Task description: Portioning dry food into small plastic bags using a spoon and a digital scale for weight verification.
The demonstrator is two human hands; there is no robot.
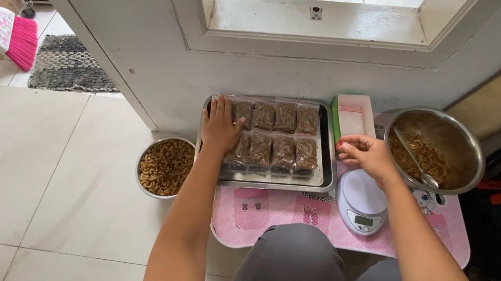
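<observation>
Round white plastic scale (361,202) sat nearest on glossy pink table (276,211). Right hand (367,155) hovered above it, fingertips pinched narrow, held item too small to tell. Left hand (220,127) lay flat, fingers spread, on crinkly clear snack packets (277,136) in rectangular steel tray (327,172). Round steel bowl (444,145) beside.

The left hand (221,127) covers the near-left clear packets of brown snacks in the shallow steel tray (330,168), hiding what lies under its palm; right of that tray, the right hand (368,154) pinches something too small to tell, and the display of the white round kitchen scale (361,204) is unreadable
</observation>
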